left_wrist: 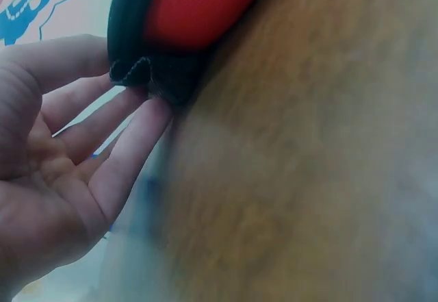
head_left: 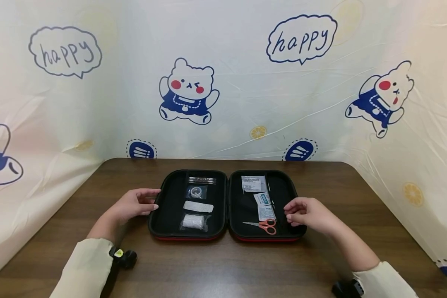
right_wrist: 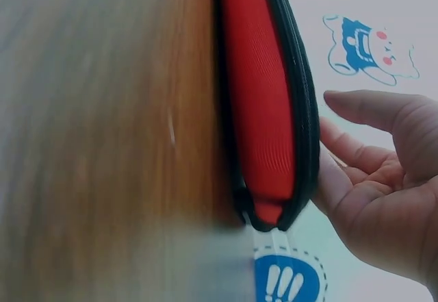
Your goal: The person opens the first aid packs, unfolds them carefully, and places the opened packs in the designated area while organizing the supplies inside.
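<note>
An unfolded zip case point(head_left: 167, 215), black inside and red outside, lies on the table. My left hand point(head_left: 135, 203) touches the outer rim of its left half, fingers fairly straight; the left wrist view shows fingertips against the black edge. My right hand point(head_left: 307, 213) is at the right half's outer rim, thumb and fingers apart, holding nothing visible. The left half carries a wrapped gauze roll point(head_left: 193, 222), a white strip point(head_left: 198, 206), a tape roll point(head_left: 195, 191) and a narrow clear packet point(head_left: 202, 180). On the right are orange-handled scissors point(head_left: 267, 226) and white sachets point(head_left: 253, 183).
The brown wooden table point(head_left: 223, 265) extends around the case. Behind it hangs a pale printed curtain point(head_left: 242, 95) with bears and lettering. A thin stick point(head_left: 269, 187) lies beside the sachets in the right half.
</note>
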Available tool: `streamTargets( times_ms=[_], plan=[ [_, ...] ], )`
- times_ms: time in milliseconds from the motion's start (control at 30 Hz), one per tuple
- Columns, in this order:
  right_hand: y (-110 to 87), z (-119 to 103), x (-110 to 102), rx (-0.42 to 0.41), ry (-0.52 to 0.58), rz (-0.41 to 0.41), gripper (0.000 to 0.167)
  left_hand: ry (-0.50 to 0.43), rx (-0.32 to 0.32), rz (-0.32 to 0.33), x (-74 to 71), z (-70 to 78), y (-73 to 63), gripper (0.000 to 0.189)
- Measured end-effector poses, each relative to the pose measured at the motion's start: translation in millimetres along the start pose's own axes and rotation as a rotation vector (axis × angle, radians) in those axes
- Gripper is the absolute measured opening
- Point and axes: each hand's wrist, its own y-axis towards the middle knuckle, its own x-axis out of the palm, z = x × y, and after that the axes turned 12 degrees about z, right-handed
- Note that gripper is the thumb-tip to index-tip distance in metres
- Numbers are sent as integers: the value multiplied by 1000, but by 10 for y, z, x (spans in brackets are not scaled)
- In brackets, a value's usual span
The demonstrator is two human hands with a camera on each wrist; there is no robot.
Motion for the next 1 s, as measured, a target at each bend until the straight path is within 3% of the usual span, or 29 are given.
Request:
streamTargets(
  times_ms=[133, 600, 700, 833, 1000],
  plan=[
    [-49, 39, -94, -30, 15, 37, 31, 38, 57, 22, -3, 20, -38, 61],
    [-256, 65, -427, -44, -89, 207, 36, -15, 147, 75, -164, 147, -369, 55],
    [-302, 60, -508, -60, -143, 240, 35, 76, 188, 134, -220, 185, -454, 54],
    [-351, 40, -625, -93, -298, 316, 32, 307, 278, 270, -295, 239, -581, 46],
    [-379, 10, -745, -116, -514, 414, 32, 532, 491, 466, -358, 284, -688, 30]
  ],
)
